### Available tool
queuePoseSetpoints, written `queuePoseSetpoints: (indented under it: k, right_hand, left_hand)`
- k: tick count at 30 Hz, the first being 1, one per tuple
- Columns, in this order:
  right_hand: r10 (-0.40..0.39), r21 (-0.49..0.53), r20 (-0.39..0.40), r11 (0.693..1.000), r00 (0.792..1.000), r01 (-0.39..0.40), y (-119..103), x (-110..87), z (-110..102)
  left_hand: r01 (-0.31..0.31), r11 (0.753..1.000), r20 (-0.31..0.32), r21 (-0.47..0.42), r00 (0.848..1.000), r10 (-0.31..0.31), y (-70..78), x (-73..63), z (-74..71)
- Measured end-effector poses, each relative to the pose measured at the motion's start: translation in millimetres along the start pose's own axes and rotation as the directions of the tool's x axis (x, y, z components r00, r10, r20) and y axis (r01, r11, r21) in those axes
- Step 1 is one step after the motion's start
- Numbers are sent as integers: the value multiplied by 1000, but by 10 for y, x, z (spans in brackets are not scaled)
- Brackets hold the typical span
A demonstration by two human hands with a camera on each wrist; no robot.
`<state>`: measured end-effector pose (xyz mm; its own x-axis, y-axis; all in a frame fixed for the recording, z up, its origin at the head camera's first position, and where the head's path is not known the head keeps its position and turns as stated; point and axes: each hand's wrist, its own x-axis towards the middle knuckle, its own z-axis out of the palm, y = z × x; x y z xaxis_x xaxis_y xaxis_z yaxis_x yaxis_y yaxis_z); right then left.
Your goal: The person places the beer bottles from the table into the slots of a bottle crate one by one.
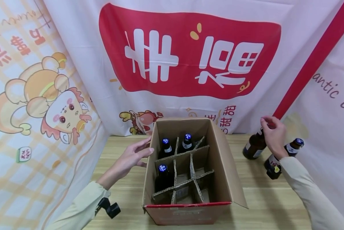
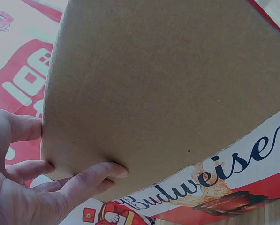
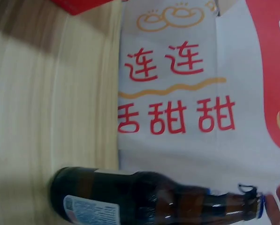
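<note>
My left hand (image 1: 134,155) rests against the left side of an open cardboard box (image 1: 222,159). In the left wrist view its fingertips (image 2: 116,168) press on the brown panel near a corner, above the "Budweiser" print. Inside the box, beer bottles (image 1: 165,148) with blue caps stand in three of the divider's compartments. On the right, my right hand (image 1: 275,137) is at the top of a dark brown beer bottle (image 3: 154,197) standing on the table. The fingertips (image 3: 273,206) are right at its cap; whether they pinch it I cannot tell.
Another beer bottle (image 1: 293,148) stands at the far right, close to my right forearm. Cardboard dividers (image 1: 186,183) split the box into compartments, and a side flap (image 1: 236,179) leans outward. Printed cloth (image 1: 189,105) hangs behind the wooden table (image 1: 126,195).
</note>
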<state>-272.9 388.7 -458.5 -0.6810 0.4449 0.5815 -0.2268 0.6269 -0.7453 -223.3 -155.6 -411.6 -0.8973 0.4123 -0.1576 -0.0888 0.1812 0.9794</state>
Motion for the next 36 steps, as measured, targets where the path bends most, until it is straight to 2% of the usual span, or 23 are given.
queuePoseSetpoints:
  k: [3,6,9,13,16,21,27,36]
  right_hand:
    - [-10,-59,-19,998,1000,9,76,-24,-1]
    - [16,-104,-17,994,1000,-17,161,-64,2]
    - [116,-122,7,986,993,-114,244,-114,19]
    - [282,-96,-10,955,959,-282,307,-170,61]
    - [318,-54,-49,946,947,-320,348,-185,100]
    - [257,11,-63,966,964,-257,448,-214,128]
    - [203,35,-71,979,977,-201,605,-244,149]
    - [146,39,-119,989,982,-142,713,-290,181]
  left_hand:
    - [3,1000,1,1,1000,-3,3,-1,-6]
    - [5,1000,0,6,1000,-5,9,-3,-6]
    - [6,1000,-1,9,1000,-6,12,-4,-8]
    - [6,1000,1,8,1000,-6,6,-3,-9]
    - [5,1000,-1,6,1000,-4,0,4,-3]
    - [13,1000,-11,11,1000,-13,6,6,0]
    - [9,1000,-17,22,1000,-9,19,11,-5]
    - [16,1000,-20,21,1000,-16,-1,18,11]
